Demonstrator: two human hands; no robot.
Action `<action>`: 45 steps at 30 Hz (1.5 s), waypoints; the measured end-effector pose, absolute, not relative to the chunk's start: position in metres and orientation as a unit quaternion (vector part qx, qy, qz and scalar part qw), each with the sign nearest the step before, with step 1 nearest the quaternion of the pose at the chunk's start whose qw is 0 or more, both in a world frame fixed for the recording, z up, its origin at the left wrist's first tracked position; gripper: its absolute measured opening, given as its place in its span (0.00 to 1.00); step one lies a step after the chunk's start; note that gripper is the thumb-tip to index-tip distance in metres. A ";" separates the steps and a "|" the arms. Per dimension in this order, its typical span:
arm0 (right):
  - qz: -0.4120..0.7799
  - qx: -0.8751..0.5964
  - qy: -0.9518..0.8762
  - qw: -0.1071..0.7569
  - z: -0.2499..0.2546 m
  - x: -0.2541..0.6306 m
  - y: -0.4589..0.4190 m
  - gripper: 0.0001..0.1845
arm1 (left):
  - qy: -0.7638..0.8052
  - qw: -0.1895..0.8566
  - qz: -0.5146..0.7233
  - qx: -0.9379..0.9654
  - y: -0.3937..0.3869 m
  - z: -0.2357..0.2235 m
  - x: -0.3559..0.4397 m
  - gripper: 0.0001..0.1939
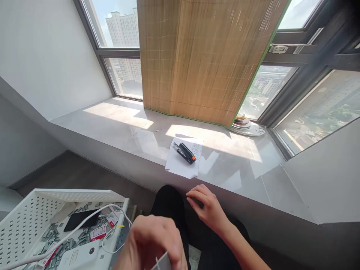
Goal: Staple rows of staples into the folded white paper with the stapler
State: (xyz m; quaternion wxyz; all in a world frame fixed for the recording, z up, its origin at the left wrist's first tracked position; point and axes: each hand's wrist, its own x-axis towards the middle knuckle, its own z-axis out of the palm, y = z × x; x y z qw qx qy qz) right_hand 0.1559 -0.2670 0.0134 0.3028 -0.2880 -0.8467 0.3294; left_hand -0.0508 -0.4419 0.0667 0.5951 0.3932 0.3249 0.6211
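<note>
At the bottom centre, close to the camera, my left hand (156, 236) is closed round a light grey, flat-sided piece (163, 261). The lower frame edge cuts off most of that piece. My right hand (206, 206) hovers over my knees, fingers curled and thumb tip close to the index tip; nothing shows between them. Beyond it, on the window sill, lies a black stapler (185, 153) with an orange part at one end, apparently opened up. Under the stapler is a white sheet of paper (180, 168), partly printed, near the sill's front edge.
A white perforated basket (25, 213) stands at lower left, holding many grey staple-like strips, red-and-white small boxes (98, 233), a dark phone (81, 219) and a white device (79, 255). A white cable (92, 214) arches over it. Plates (244, 125) sit beside a bamboo blind (208, 60).
</note>
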 end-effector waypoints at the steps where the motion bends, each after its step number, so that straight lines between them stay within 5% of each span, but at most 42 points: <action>1: 0.306 -0.308 -0.831 0.348 0.018 0.147 -0.248 0.08 | 0.358 0.563 0.650 0.364 -0.407 0.076 -0.044 0.26; 4: 0.250 -0.360 -0.800 0.409 0.022 0.115 -0.185 0.11 | 0.421 0.446 0.719 0.328 -0.300 0.090 -0.048 0.25; 8: 0.230 -0.372 -0.835 0.335 0.008 0.084 -0.125 0.29 | 0.585 0.289 0.708 0.269 -0.183 0.058 -0.107 0.24; 11: 0.220 -0.382 -0.851 0.285 -0.007 0.083 -0.107 0.21 | 0.745 0.190 0.525 0.366 -0.127 0.023 -0.150 0.21; 14: 0.210 -0.392 -0.852 0.278 -0.015 0.097 -0.099 0.08 | 0.763 0.154 0.468 0.418 -0.090 0.005 -0.172 0.17; 17: 0.216 -0.386 -0.851 0.282 -0.016 0.116 -0.091 0.07 | 0.753 0.135 0.438 0.471 -0.065 0.001 -0.178 0.15; 24: 0.257 -0.358 -0.846 0.302 -0.018 0.133 -0.080 0.08 | 0.711 0.095 0.404 0.568 -0.040 -0.003 -0.178 0.08; 33: 0.249 -0.367 -0.844 0.300 -0.020 0.131 -0.080 0.09 | 0.606 0.117 0.451 0.645 -0.094 -0.018 -0.148 0.20; 45: 0.255 -0.354 -0.844 0.311 -0.022 0.137 -0.080 0.09 | 0.601 0.126 0.413 0.672 -0.098 -0.015 -0.135 0.15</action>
